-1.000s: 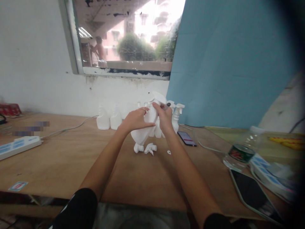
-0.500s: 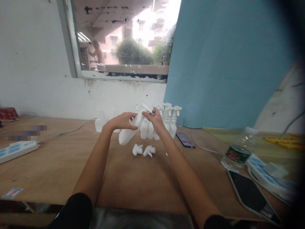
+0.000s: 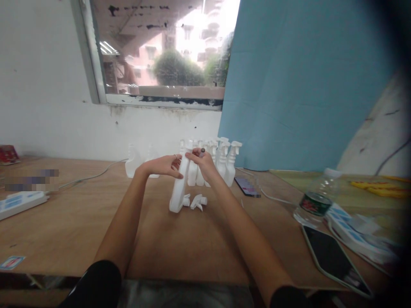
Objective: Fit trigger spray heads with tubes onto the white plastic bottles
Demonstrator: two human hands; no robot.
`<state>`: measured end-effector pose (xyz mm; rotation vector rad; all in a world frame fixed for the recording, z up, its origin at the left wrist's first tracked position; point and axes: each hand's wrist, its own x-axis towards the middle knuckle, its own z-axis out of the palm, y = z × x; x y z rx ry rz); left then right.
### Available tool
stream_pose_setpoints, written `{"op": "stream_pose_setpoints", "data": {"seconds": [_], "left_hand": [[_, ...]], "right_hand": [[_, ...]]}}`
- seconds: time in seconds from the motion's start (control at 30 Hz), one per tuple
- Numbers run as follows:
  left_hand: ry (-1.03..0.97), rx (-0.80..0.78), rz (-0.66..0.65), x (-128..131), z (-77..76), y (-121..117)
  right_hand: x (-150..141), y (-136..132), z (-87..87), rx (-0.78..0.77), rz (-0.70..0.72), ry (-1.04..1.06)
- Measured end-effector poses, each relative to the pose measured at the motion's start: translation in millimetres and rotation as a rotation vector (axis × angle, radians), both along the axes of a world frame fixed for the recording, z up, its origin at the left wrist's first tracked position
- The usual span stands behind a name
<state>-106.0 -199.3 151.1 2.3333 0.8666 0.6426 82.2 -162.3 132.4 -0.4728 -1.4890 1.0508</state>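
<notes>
Left of the clustered white plastic spray bottles, a tall white plastic bottle leans rightward, my right hand gripping its neck, left hand its side.

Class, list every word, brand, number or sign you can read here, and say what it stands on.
Readable text: none.
Drink bottle's green label: red marks, too blurred.
Sticker on the table's edge: too small and blurred.
Lit phone: screen unreadable, partly pixelated.
Red box: blurred.
Held white bottle: no lettering visible.
</notes>
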Motion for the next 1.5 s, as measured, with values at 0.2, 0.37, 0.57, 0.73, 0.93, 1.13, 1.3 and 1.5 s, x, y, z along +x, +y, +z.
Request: {"op": "stream_pose_setpoints", "data": {"seconds": [0.2,0.37,0.57,0.73,0.93,1.13,1.3,1.5], "left_hand": [[-0.053,0.057,-0.029,-0.9,11.2,-11.8],[-0.122,0.009,-0.082,-13.9,20.6,-26.7],[-0.118,-0.145,-0.109,-34.7,22.7,-35.3],[-0.114,-0.245,-0.076,-40.5,22.6,-38.5],[-0.085,-0.382,-0.123,-45.4,19.0,-38.8],[-0.070,-0.430,-0.126,-46.8,11.9,-31.1],[-0.028,-0.448,0.055,-60.1,10.6,-31.3],[-0.082,-0.365,0.700,-121.4,-10.4,-12.9]], "right_hand": [[7.4,-5.9,6.4,-0.020,0.302,0.143],[7.5,-10.2,6.2,-0.031,0.397,0.169],[0.6,-16.6,-1.5,-0.036,0.444,0.157],[-5.7,-24.2,-3.6,0.045,0.412,0.149],[-9.1,-30.2,-6.2,0.024,0.386,0.009],[-1.3,-28.1,3.2,0.048,0.336,0.051],[24.1,-32.8,30.2,0.118,0.109,0.049],[74.5,-39.6,59.9,0.264,-0.095,0.144]]}}
